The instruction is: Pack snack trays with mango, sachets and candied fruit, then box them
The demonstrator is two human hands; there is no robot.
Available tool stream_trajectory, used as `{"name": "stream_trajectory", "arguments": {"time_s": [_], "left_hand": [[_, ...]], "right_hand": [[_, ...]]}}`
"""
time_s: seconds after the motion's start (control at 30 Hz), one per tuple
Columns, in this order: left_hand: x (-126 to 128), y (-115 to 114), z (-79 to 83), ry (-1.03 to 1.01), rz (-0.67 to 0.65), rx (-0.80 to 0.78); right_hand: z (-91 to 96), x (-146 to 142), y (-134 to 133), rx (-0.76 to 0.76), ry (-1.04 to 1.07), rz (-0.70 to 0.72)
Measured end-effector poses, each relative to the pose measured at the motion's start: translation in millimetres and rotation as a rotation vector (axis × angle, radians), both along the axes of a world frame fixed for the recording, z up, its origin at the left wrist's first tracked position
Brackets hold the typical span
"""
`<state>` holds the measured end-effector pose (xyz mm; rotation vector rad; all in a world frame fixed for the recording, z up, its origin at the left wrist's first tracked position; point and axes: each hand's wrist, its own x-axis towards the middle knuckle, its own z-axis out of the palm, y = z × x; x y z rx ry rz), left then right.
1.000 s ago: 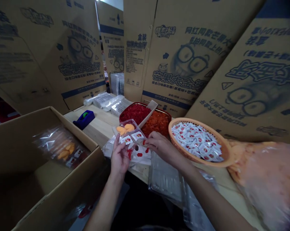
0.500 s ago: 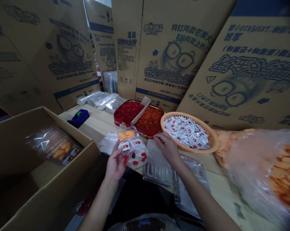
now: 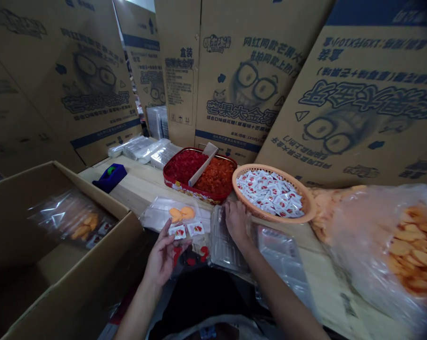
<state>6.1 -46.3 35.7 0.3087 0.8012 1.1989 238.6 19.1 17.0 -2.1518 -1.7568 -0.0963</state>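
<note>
A: In the head view, what is the left hand [image 3: 161, 257] doing?
B: Grasping a clear tray [image 3: 202, 215] by its left side; the tray is on the near side of the red tin [image 3: 174, 183].
A: And what's in the tray?
B: Two orange pieces [image 3: 182, 214] at the end toward the tin, then two white sachets [image 3: 177, 232], then red pieces [image 3: 204, 253] and a dark piece [image 3: 191, 261] at the end away from it.
A: The right hand [image 3: 236, 221]?
B: Just off the tin's near right corner, fingers curled at the stacked clear shells [image 3: 227, 252]. Whether it pinches one I can't tell.
A: What about the tin itself?
B: A pale divider [image 3: 203, 165] splits it, dark red bits [image 3: 184, 165] left, orange-red bits [image 3: 217, 174] right.
A: And around it?
B: Just right of the tin, an orange basket [image 3: 309, 206] heaped with more sachets; farther right, a plastic bag [image 3: 360, 233] of orange pieces. Left of the tin, a blue tape dispenser [image 3: 112, 178]; farther left and nearer, an open carton [image 3: 18, 203] holding a filled bag [image 3: 75, 219]. Behind the tin, printed cartons [image 3: 248, 26].
</note>
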Motion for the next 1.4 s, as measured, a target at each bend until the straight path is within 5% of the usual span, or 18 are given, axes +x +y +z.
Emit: {"name": "stream_trajectory", "arguments": {"time_s": [0.2, 0.47, 0.6, 0.77, 1.07, 1.17, 1.23, 1.4], "left_hand": [[2, 6, -14.1, -0.028, -0.034, -0.016], [7, 13, -29.0, -0.073, -0.123, -0.021], [19, 12, -26.8, -0.119, -0.142, -0.003], [27, 6, -24.3, -0.172, -0.16, 0.073], [27, 2, -14.4, -0.142, -0.26, 0.071], [26, 6, -9.4, -0.142, -0.242, 0.04], [28, 9, -4.1, -0.14, -0.233, 0.03], [45, 27, 8.5, 0.023, -0.37, 0.167]], "right_hand": [[9.2, 2, 3, 0.103, 0.104, 0.125], [62.6, -23, 12, -0.136, 0.476, 0.507], [66.8, -67, 19, -0.158, 0.221, 0.399], [48.7, -103, 29, -0.093, 0.013, 0.336], [45.5, -85, 21, -0.031, 0.01, 0.362], [52.7, -58, 5, 0.041, 0.274, 0.224], [53.6, -38, -11, 0.011, 0.68, 0.133], [43.7, -6, -47, -0.435, 1.813, 0.124]]}}
